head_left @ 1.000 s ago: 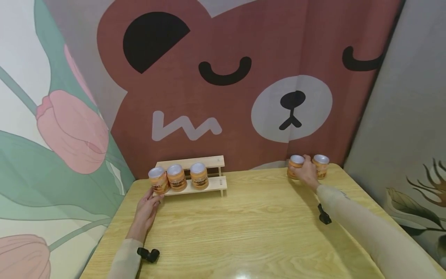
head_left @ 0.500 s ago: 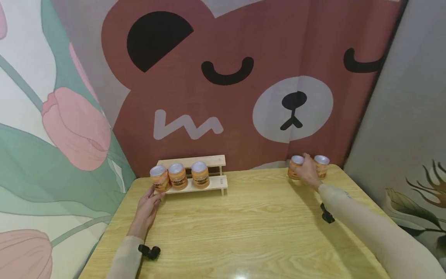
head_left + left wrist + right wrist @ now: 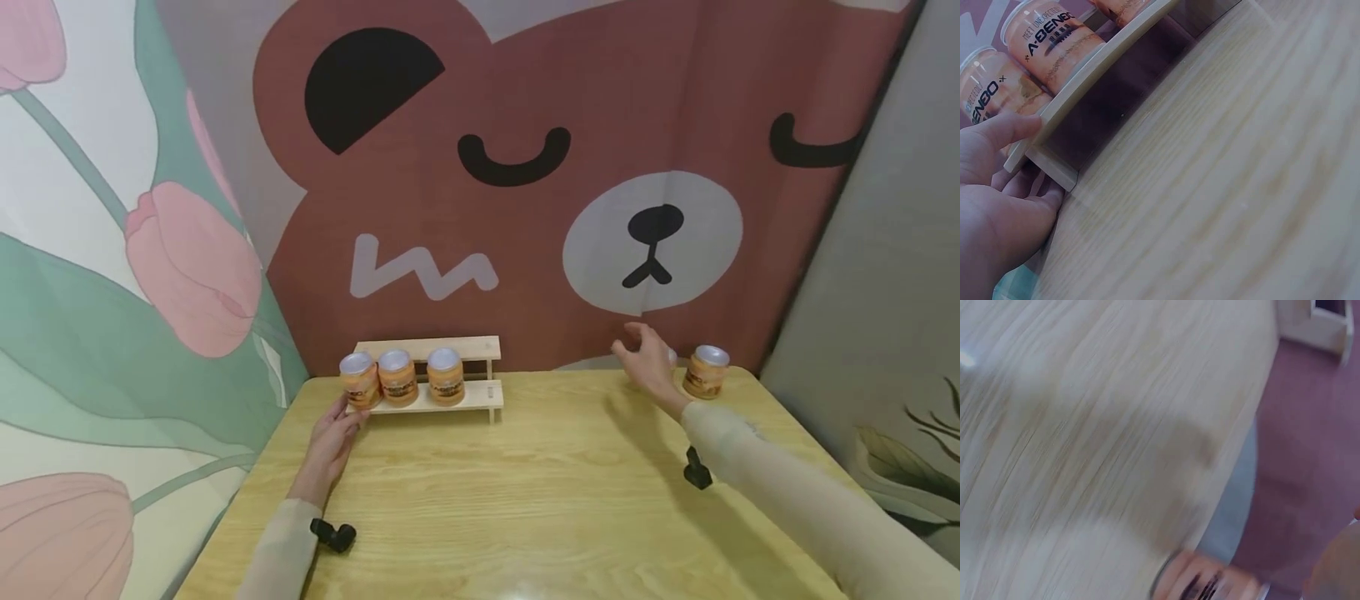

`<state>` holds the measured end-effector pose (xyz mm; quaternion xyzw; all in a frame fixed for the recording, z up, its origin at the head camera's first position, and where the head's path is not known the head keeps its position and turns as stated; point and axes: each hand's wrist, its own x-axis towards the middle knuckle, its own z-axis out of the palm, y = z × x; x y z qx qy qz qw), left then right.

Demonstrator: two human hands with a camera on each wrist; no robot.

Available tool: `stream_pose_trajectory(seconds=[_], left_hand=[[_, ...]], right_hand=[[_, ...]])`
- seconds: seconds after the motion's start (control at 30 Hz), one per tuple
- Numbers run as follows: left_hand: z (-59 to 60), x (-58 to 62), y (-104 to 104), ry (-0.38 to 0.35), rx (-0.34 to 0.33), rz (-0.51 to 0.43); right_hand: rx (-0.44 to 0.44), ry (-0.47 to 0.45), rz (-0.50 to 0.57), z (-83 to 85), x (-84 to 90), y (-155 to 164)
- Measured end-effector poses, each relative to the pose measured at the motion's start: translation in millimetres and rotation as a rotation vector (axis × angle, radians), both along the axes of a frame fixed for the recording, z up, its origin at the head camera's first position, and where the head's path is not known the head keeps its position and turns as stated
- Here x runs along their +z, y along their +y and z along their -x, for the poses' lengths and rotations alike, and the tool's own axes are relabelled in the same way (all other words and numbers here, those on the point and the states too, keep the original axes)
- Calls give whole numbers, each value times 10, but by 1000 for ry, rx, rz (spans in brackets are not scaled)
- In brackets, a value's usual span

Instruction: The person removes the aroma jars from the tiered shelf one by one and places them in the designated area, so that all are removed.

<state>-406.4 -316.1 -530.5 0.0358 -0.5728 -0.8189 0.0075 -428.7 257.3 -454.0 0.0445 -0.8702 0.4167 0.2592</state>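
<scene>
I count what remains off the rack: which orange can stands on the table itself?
The can at the table's far right corner; three others stand on the rack.

cans on rack (image 3: pixel 423 398): 3 | cans on table (image 3: pixel 525 500): 2, one (image 3: pixel 706 372) plain, other mostly hidden

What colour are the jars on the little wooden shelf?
Orange jars with silver lids, clearest in the head view.

Right hand (image 3: pixel 647 363): a second ago curled round the left of two orange jars with silver lids at the far right of the light wooden surface (image 3: pixel 555 483); now lifted, fingers spread, that jar almost hidden behind it. Second orange silver-lidded jar (image 3: pixel 706 372): now apart from the hand, fully visible.
</scene>
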Motion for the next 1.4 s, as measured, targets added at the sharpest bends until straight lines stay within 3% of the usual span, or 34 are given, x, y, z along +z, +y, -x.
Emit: stream_pose_trajectory(seconds=[0.33,0.67,0.83,1.2,1.4], left_hand=[[13,-33,32,37,9,-5],[15,-27,36,48,12,-15],[12,-40,31,55,9,5],[37,-43,36,52,33,2],[29,-54,47,50,35,-14]], right_hand=[[122,30,150,-47,88,-689],[264,-105,313,-167,196,-1371],[318,-186,399,-200,146,-1745],[431,-258,542,-232,-50,-2357],[433,-255,493,-192,-139,-2552]])
